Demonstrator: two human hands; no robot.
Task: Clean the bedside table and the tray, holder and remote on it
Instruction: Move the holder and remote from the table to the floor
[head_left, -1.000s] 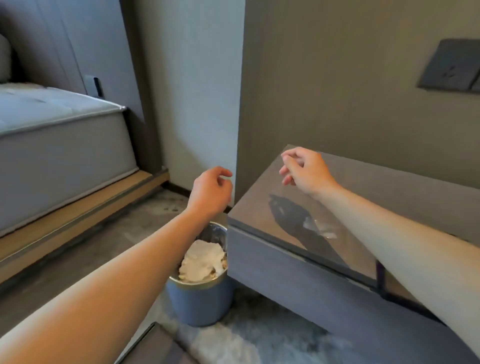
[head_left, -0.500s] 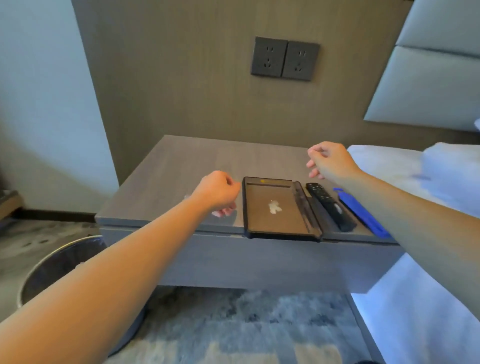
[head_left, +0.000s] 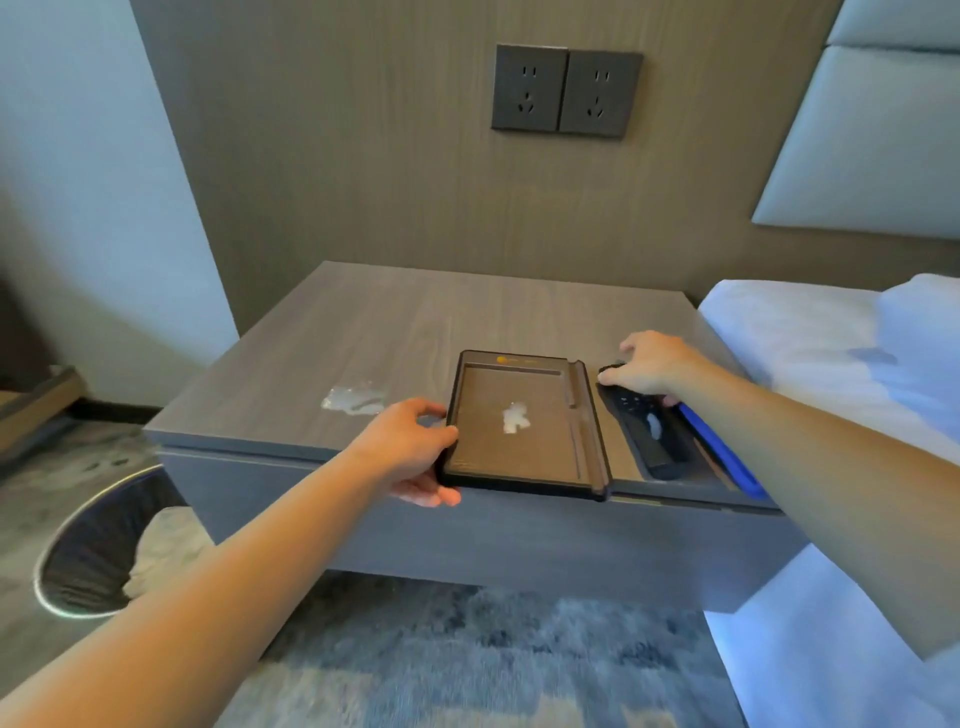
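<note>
Both hands are on the bedside table at once. The left hand grips the tray at its near left corner, thumb hooked over the dark rim and fingers curled underneath where the corner meets the table's front edge. The tray sits flat at the front of the table, right of centre, with a white smear in the middle of its brown floor. Over to the right hand: it comes down on the far end of the remote, fingers curled round it, one fingertip peeking out beneath on the right. The black remote lies lengthwise just beside the tray's right edge, and a blue flat item lies just beside the remote on its other side, partly under the forearm. Left of the tray, a pale wet patch glistens on the tabletop, near the left thumb. Down on the floor at the left stands a bin holding crumpled white paper. Twin sockets sit on the wall panel behind, and a white-sheeted bed butts up against the table's right side.
</note>
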